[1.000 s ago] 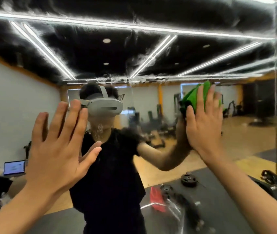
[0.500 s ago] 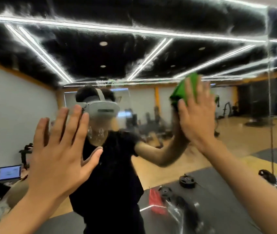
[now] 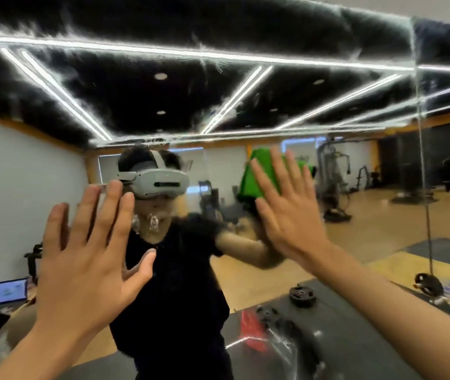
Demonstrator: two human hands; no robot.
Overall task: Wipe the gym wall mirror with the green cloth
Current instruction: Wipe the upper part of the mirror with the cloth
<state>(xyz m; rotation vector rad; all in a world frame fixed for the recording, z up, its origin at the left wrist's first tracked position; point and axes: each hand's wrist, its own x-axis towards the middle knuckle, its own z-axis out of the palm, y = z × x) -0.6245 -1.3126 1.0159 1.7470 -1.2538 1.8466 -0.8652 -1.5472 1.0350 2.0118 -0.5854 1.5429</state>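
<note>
The wall mirror (image 3: pixel 218 105) fills the view, with smears and streaks across its upper part. My right hand (image 3: pixel 287 207) presses the green cloth (image 3: pixel 256 179) flat against the glass with straight, spread fingers; the cloth sticks out to the left of and above my fingers. My left hand (image 3: pixel 89 248) is raised at the left, fingers straight and spread, holding nothing. Whether its palm touches the glass I cannot tell. My reflection, in a black shirt and a white headset, stands between the two hands.
A vertical seam (image 3: pixel 421 160) between mirror panels runs down the right. The glass reflects gym machines (image 3: pixel 333 171), weight plates (image 3: pixel 302 294) on a black mat, a red object (image 3: pixel 251 330), a laptop (image 3: pixel 7 293) and a person at the lower left.
My right hand has slid the green cloth leftward and slightly down across the glass. My left hand has stayed in about the same place. The view has tilted a little.
</note>
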